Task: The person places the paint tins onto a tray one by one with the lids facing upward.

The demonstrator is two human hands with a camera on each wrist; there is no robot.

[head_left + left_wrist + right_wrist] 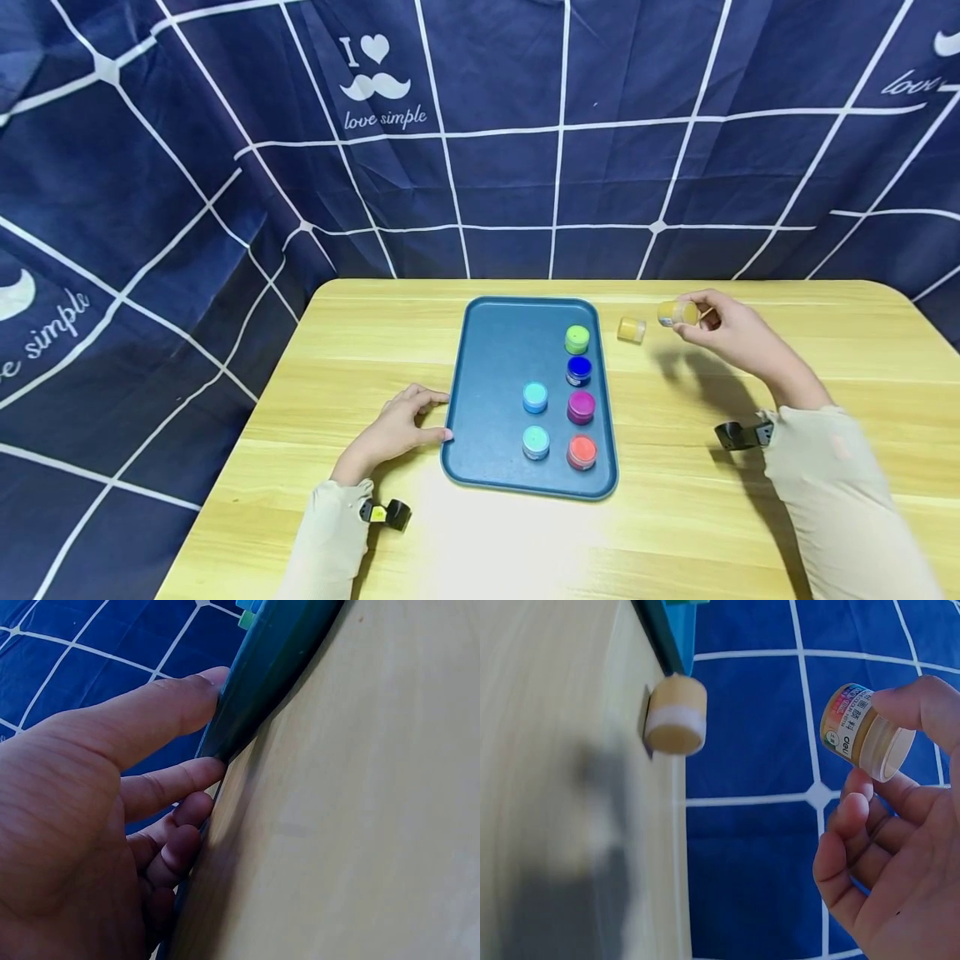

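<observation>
My right hand (723,329) pinches a small ochre paint jar (670,313) between thumb and fingers, above the table to the right of the tray. Its printed label faces the camera in the right wrist view, and the jar (847,727) is tilted. A second ochre paint jar (632,329) lies on its side on the table, close to the tray's right edge. My left hand (396,429) rests at the left rim of the blue tray (487,350), thumb and fingertips touching the rim, spread apart. In the left wrist view the thumb (172,705) lies against the tray edge.
In the tray's right column stand lime (577,338), dark blue (578,370), magenta (581,407) and red (581,451) paint jars. Two light blue jars, one nearer the back (535,397), stand left of them. A dark blue gridded cloth (502,183) hangs behind the wooden table (690,517).
</observation>
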